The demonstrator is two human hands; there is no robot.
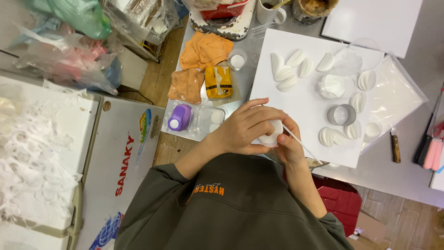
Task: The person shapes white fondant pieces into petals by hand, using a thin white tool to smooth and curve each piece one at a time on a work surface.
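My left hand [247,125] cups a small round white piece [271,135] near the front edge of a white board [305,99]. My right hand [289,141] sits just under it, pinching a thin white stick [301,144] that points down to the right. The stick's near end touches the white piece. Several folded white shell-like pieces [287,74] lie spread over the board. A round metal cutter [342,115] stands on the board to the right of my hands. Both forearms come out of dark green sleeves.
Left of the board lie orange cloths [205,50], a yellow packet [218,82], a purple bottle [179,118] and a clear box [210,119] of white discs. A small bowl [237,60], a mug [270,13], clear lids [356,58], a plastic bag [397,95] and a knife [395,147] are nearby.
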